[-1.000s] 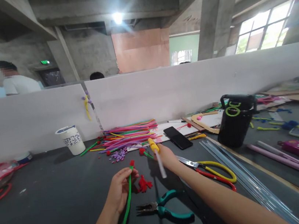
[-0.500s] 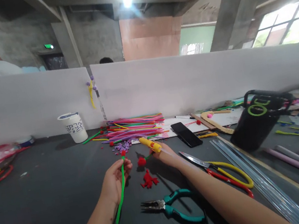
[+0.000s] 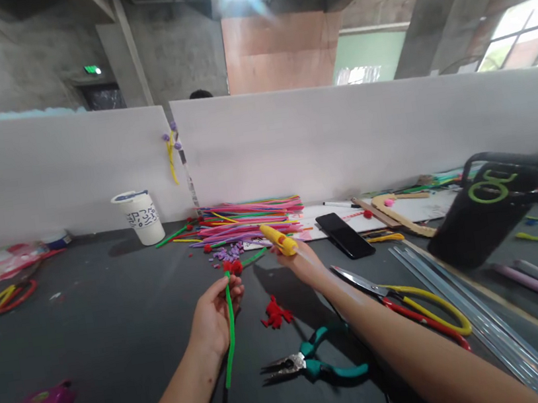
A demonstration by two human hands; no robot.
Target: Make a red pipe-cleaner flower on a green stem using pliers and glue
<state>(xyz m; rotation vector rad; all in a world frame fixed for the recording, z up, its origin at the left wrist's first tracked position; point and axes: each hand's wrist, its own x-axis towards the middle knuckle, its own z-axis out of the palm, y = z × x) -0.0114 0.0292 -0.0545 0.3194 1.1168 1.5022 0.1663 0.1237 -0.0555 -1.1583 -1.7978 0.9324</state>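
My left hand (image 3: 215, 314) pinches a green pipe cleaner (image 3: 230, 340) that hangs down past the palm, with a small red tip (image 3: 227, 267) above the fingers. Against that tip sits a red fuzzy ball (image 3: 236, 268) on another green stem (image 3: 255, 256), which reaches toward my right hand. Whether a finger holds this stem is unclear. My right hand (image 3: 295, 261) is wrapped round a yellow hot glue gun (image 3: 278, 239), its fingers partly hidden. Red fuzzy pieces (image 3: 276, 312) lie below, between the hands. Teal-handled needle-nose pliers (image 3: 314, 359) rest closer to me.
Pipe cleaners (image 3: 250, 212) lie along the partition (image 3: 340, 138), with purple bits (image 3: 229, 252) before them. Rightward are a phone (image 3: 344, 235), large scissors (image 3: 407, 299), clear sticks (image 3: 469, 313) and a black tumbler (image 3: 481, 218). A white cup (image 3: 142, 219) stands left.
The red ball on its green stem has moved left and away from me, up to the red tip at my left hand. The view has shifted slightly; both hands keep their grips.
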